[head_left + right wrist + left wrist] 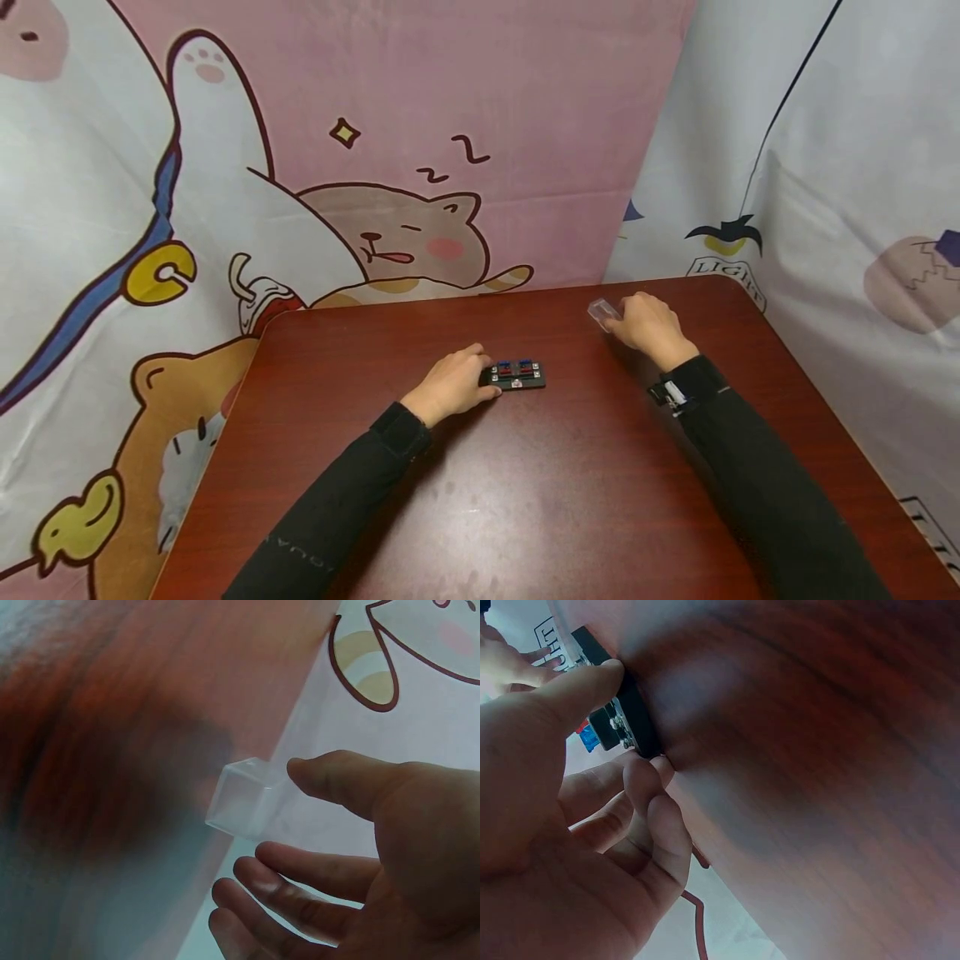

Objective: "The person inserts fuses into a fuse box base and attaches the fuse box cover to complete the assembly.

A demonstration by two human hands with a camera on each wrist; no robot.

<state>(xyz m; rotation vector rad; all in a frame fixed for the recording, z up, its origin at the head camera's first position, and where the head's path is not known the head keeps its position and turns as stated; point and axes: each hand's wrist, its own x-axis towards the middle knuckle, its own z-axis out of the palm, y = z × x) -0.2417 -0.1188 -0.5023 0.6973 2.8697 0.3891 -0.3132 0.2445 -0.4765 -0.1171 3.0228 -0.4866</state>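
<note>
A small black fuse block [517, 375] with blue and red blade fuses and metal screws lies on the table in the head view. My left hand [452, 385] grips its left end. In the left wrist view the thumb [600, 682] presses along one edge of the fuse block [641, 720], and curled fingertips touch its near end. Over the back right of the table, my right hand [648, 329] pinches a clear plastic cover [602, 312]. In the right wrist view the box-shaped cover [240, 799] sits at the thumb and index fingertips; the other fingers are loosely bent.
The reddish-brown wooden table [480, 500] has a rounded far edge. Behind it hangs a pink and white cloth [540, 125] printed with cartoon animals, and a pale printed cloth [847, 167] hangs along the right side.
</note>
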